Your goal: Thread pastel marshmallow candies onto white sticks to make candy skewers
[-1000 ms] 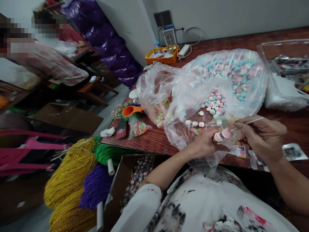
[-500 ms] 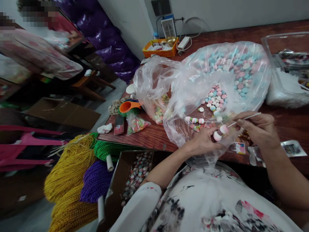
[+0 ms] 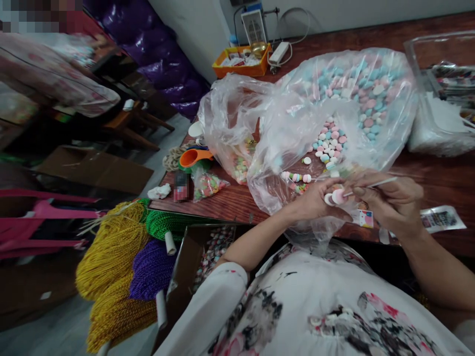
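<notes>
My left hand (image 3: 319, 200) is closed around a pink and white candy (image 3: 337, 196) with a paler one beside it. My right hand (image 3: 391, 195) pinches a thin white stick (image 3: 386, 182), whose lower end meets the pink and white candy. Just beyond my hands, a large clear bag (image 3: 293, 123) lies open, with loose pink, white and blue candies (image 3: 332, 141) showing in it. A short row of candies (image 3: 296, 177) lies left of them, near my left hand.
A small candy bag (image 3: 208, 185), an orange scoop (image 3: 195, 157) and an orange tray (image 3: 241, 70) are on the left of the table (image 3: 237, 205). A clear box (image 3: 441, 118) stands right. Below are a carton (image 3: 181, 262) and rope bundles (image 3: 111, 252). A person sits far left.
My right hand has moved a little left, closer to my left hand, and the stick's tip now touches the candy. The whole view has shifted slightly.
</notes>
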The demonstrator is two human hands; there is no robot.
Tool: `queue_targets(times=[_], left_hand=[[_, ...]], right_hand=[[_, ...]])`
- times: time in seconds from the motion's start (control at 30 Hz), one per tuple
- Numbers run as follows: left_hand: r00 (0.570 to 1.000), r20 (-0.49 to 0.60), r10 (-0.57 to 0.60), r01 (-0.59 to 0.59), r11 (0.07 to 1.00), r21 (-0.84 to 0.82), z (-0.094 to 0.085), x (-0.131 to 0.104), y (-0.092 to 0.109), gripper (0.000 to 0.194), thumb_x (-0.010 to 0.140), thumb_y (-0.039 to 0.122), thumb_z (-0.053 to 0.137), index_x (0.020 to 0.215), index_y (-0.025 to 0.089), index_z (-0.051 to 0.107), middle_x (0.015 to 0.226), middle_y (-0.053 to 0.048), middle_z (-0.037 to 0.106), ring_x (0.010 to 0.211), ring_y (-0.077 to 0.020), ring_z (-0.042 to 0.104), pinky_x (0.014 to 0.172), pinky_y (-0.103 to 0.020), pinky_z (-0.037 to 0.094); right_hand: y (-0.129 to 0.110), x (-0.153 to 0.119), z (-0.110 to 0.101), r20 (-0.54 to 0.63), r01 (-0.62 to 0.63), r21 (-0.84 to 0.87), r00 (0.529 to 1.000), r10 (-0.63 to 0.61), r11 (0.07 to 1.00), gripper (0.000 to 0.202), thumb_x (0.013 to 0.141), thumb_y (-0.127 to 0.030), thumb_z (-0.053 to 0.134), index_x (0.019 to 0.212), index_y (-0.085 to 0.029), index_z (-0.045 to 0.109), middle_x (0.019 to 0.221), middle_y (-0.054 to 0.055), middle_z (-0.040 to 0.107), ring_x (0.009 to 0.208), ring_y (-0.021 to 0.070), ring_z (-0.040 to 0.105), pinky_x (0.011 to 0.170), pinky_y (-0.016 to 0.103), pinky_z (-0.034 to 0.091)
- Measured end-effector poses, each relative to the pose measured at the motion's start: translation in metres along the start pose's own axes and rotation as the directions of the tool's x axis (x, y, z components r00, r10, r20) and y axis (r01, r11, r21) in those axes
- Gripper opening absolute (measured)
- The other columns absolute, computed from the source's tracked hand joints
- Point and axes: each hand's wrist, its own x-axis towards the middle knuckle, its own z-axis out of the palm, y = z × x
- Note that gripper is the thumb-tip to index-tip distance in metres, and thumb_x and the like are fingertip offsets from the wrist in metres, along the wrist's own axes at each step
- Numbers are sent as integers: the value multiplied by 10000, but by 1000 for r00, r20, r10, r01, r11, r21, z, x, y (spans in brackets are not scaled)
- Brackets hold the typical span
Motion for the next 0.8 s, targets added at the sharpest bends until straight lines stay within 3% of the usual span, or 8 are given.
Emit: queue_targets(times=[0.13, 0.23, 0.33, 0.4, 0.47, 0.57, 0.63, 0.8], left_hand=[[983, -122, 135, -108, 973, 204, 5, 2, 8, 1101, 572, 361, 974, 1528, 219, 447, 1498, -156, 554, 1381, -346, 531, 1179, -480, 392], [990, -41, 135, -127, 979, 159, -7, 0, 24, 1272, 540, 429, 985, 1607, 259, 313, 1536, -164, 506, 1373, -345, 539, 1153, -480, 423], [994, 104, 37, -38, 999, 3, -34, 1, 35, 1330, 550, 406, 984, 1637, 278, 227, 1377, -155, 630, 1187, -279, 656, 1030, -418, 508], [969, 239, -70, 95, 991, -94, -54, 3, 35, 1248, 585, 382, 966, 1621, 280, 276, 1207, -119, 716, 1013, -222, 704, 921, -366, 538], [908, 379, -178, 246, 960, -136, -68, 4, 30, 1121, 543, 341, 977, 1531, 260, 454, 1073, -82, 754, 883, -191, 711, 819, -321, 545], [814, 502, -293, 389, 916, -96, -72, 4, 19, 844, 451, 271, 995, 1237, 202, 697, 865, -29, 754, 716, -171, 686, 678, -290, 534], [781, 527, -335, 420, 907, -45, -68, 2, 15, 637, 454, 269, 989, 1032, 170, 739, 732, 5, 712, 624, -149, 644, 612, -276, 507], [862, 378, -338, 382, 923, -45, -54, -3, 12, 457, 473, 336, 972, 744, 144, 657, 626, 50, 621, 569, -95, 536, 554, -227, 406]], right_hand=[[20, 7, 7, -78, -215, 147, 970, 228, 965, 126, 852, -347, 796, 833, -229, 757, 663, -17, 722, 519, 125, 634, 497, 233, 521], [45, 15, 2, -108, -282, 405, 930, 352, 870, 222, 809, -403, 827, 785, -211, 717, 644, -17, 718, 485, 126, 625, 465, 234, 515], [63, 15, -4, -142, -263, 536, 908, 393, 802, 234, 765, -394, 859, 777, -215, 710, 655, -24, 723, 462, 119, 614, 448, 231, 506], [70, 10, -5, -156, -253, 573, 900, 406, 780, 220, 756, -384, 865, 781, -223, 717, 669, -30, 731, 445, 111, 601, 450, 232, 511], [73, 4, -2, -159, -254, 591, 894, 419, 766, 225, 749, -390, 869, 770, -226, 715, 681, -31, 740, 441, 110, 602, 457, 235, 521], [73, -1, 5, -173, -251, 598, 887, 428, 761, 239, 744, -397, 873, 760, -222, 710, 689, -24, 748, 464, 122, 636, 455, 231, 524], [71, -3, 10, -194, -230, 587, 891, 410, 776, 224, 751, -386, 869, 767, -223, 717, 687, -25, 750, 492, 137, 668, 471, 238, 540], [61, -5, 12, -262, -147, 458, 920, 291, 877, 134, 783, -318, 851, 791, -229, 752, 677, -27, 746, 529, 160, 691, 551, 287, 592]])
